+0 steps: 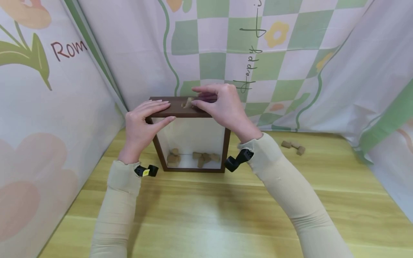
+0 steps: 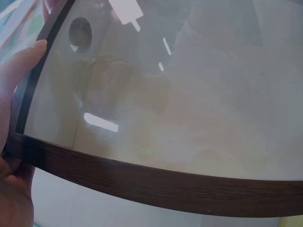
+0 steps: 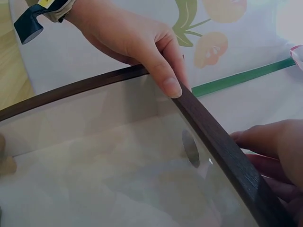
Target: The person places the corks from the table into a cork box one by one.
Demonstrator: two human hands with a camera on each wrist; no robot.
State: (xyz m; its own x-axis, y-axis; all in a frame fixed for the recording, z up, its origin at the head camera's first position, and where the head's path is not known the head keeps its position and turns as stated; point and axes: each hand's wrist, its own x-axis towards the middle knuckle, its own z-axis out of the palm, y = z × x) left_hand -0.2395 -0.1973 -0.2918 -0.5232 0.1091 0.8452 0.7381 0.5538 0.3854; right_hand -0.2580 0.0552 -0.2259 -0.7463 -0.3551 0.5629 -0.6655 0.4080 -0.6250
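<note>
A shadow box frame with dark brown edges and a clear front stands upright on the table. Its top left corner is held by my left hand, fingers over the top and thumb at the front edge. My right hand is over the top, its thumb tip at a small, blurred wine cork by the top opening. The index finger extends above the cork, apart from the thumb. Several corks lie inside at the bottom, in two groups. In the right wrist view, the right fingers are beside the top edge.
To the right on the wooden table lies a small group of loose corks. A printed curtain hangs close behind the frame, and another patterned cloth borders the left side.
</note>
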